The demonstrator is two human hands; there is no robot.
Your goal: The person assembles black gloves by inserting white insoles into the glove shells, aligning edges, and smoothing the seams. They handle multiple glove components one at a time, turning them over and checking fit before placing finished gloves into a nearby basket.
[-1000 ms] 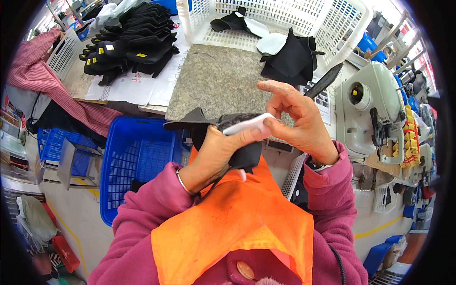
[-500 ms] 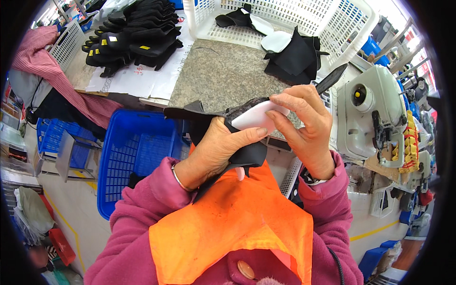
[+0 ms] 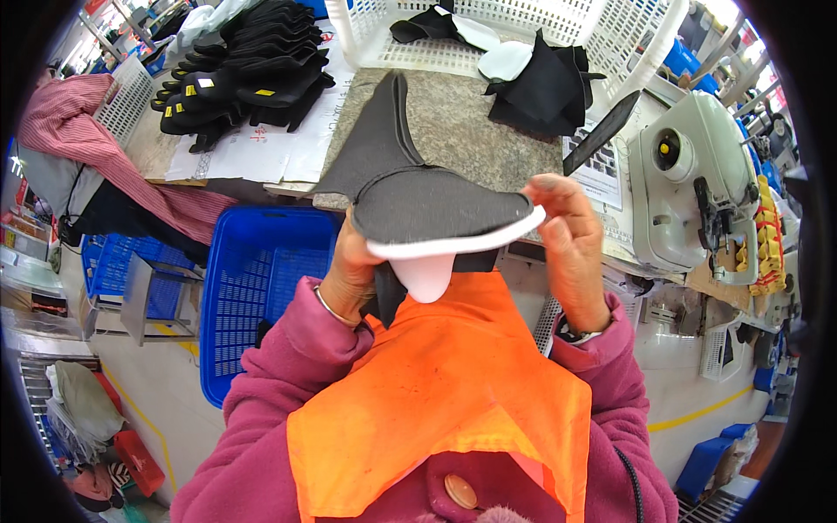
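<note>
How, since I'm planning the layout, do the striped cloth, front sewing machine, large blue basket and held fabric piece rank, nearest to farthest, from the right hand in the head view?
From the right hand:
1. Held fabric piece, at its fingertips.
2. Front sewing machine, right.
3. Large blue basket, beyond the left hand.
4. Striped cloth, far left.
</note>
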